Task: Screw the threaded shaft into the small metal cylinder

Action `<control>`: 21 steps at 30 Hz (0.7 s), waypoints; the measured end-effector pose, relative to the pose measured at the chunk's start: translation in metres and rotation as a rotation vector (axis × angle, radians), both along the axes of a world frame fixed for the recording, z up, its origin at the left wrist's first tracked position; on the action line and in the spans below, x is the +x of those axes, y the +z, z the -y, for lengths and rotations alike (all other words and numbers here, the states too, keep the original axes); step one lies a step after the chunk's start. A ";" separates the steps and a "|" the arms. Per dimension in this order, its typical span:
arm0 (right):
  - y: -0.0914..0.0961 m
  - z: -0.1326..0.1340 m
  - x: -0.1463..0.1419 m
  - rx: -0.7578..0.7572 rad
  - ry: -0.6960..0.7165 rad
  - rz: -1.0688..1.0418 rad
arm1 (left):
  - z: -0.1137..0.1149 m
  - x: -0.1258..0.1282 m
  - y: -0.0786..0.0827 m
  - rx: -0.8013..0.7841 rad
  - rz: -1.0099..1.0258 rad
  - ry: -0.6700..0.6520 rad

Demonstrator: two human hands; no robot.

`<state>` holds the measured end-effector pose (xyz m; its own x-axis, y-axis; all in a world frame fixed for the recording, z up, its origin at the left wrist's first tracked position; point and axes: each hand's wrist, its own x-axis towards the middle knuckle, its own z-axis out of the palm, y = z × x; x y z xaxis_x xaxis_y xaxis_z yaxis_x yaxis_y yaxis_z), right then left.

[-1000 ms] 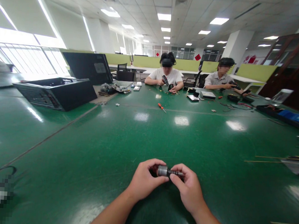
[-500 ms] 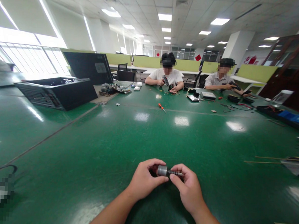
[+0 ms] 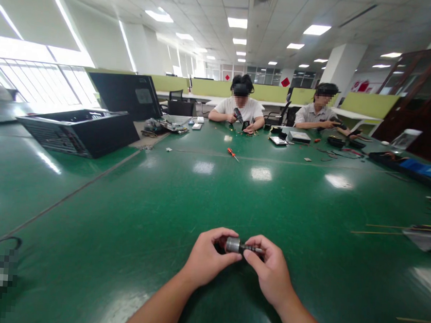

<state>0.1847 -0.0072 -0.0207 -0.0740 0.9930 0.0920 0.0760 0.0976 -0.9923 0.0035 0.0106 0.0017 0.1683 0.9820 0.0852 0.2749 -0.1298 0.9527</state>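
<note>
Between my two hands, just above the green tabletop, lies a motor-like part point(image 3: 233, 244) with a smooth grey metal cylinder and a thin, dark, ridged shaft pointing right. My left hand point(image 3: 209, 256) curls round the cylinder end, thumb below and fingers above. Something dark reddish shows inside that palm, mostly hidden by the fingers. The shaft's right part is pinched by my right hand point(image 3: 269, 264) between thumb and fingertips, its pale tip showing at the fingers.
An orange screwdriver point(image 3: 232, 154) lies further out on the green table point(image 3: 162, 202). Left stands a black computer case point(image 3: 81, 136). Across sit two people, one holding a power drill point(image 3: 239, 115), among scattered parts. Thin sticks point(image 3: 382, 233) and a blue-filled tray point(image 3: 412, 168) are at right.
The view has shifted very slightly. Both hands keep the same hold on the motor-like part, with hardly any visible movement.
</note>
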 end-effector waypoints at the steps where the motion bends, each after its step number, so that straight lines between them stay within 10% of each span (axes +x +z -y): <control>1: 0.000 0.000 0.000 0.001 -0.001 0.003 | 0.000 0.000 0.000 -0.002 -0.001 -0.002; 21: 0.001 0.000 -0.003 0.011 0.001 0.068 | 0.000 0.002 0.003 0.017 -0.028 -0.005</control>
